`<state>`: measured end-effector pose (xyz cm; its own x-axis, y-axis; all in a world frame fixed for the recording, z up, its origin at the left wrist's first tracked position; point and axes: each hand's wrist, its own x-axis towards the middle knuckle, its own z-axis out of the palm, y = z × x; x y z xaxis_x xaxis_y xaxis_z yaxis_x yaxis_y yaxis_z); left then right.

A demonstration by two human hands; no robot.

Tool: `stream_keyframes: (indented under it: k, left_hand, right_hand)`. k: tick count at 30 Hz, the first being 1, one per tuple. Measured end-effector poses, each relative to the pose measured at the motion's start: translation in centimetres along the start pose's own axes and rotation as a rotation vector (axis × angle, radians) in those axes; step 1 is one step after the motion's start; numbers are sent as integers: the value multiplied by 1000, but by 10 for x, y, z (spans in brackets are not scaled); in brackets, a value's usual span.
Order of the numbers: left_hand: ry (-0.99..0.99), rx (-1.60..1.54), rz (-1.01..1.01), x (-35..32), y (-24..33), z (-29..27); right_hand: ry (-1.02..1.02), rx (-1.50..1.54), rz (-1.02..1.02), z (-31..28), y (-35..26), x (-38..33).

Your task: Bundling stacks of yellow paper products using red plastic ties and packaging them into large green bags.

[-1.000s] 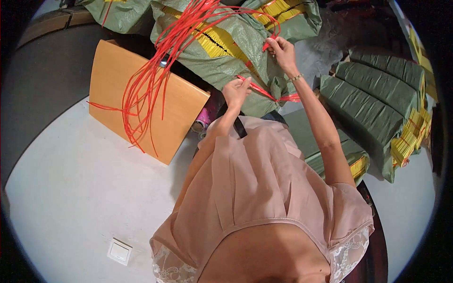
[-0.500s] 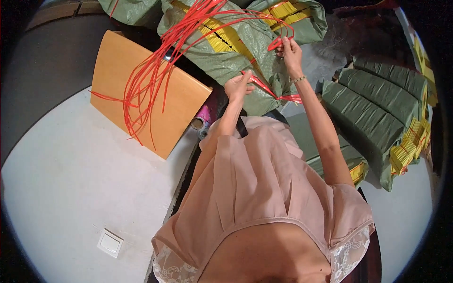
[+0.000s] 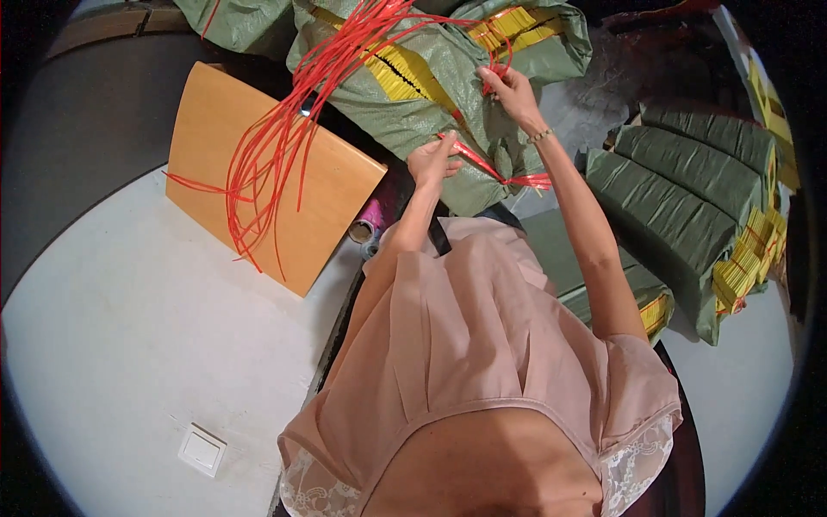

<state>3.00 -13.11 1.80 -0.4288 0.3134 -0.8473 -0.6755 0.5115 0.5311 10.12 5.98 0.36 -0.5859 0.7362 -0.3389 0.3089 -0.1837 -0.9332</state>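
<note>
My left hand (image 3: 432, 161) is closed on a red plastic strap (image 3: 474, 158) that runs to the gathered corner of a green woven sack (image 3: 405, 122). At that corner the strap is tied round the sack, its short ends sticking out to the right. Higher up, my right hand (image 3: 510, 91) pinches a loop of red strap (image 3: 508, 56) above the sack. Yellow stacked bundles (image 3: 392, 69) show through the sack's opening. A large bunch of long red straps (image 3: 323, 69) lies over the sack and hangs across a tan wooden panel (image 3: 276, 164).
Several long green-wrapped packs (image 3: 672, 198) with yellow ends stand at the right. Another green sack (image 3: 560, 56) with yellow contents lies at the back. Beside the panel's lower corner are rolls (image 3: 366, 226). A wall switch (image 3: 202, 449) is at the lower left.
My right hand has moved slightly left and down, drawing the red strap loop with it. My left hand stays nearly in place, still on the strap.
</note>
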Motion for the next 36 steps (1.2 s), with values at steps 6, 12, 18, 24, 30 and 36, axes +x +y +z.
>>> stream_keyframes:
  k: [6,12,18,24,30,36]
  left_hand:
    - [-9,-31,7,2,-1,0]
    - [-29,-97,-15,6,-2,0]
    - [-39,-109,-36,5,-2,-8]
    - [-42,-111,-51,8,-3,-5]
    - [-53,-103,-48,6,0,-5]
    - [-55,-81,-52,7,0,-4]
  right_hand:
    - [182,-83,31,6,8,-2]
    - [296,-50,-11,-4,15,-1]
    - [-175,119,125,-31,5,-8]
    - [-210,51,43,-48,5,-10]
    - [-65,24,33,-43,1,-11]
    - [195,26,-43,-26,13,-1]
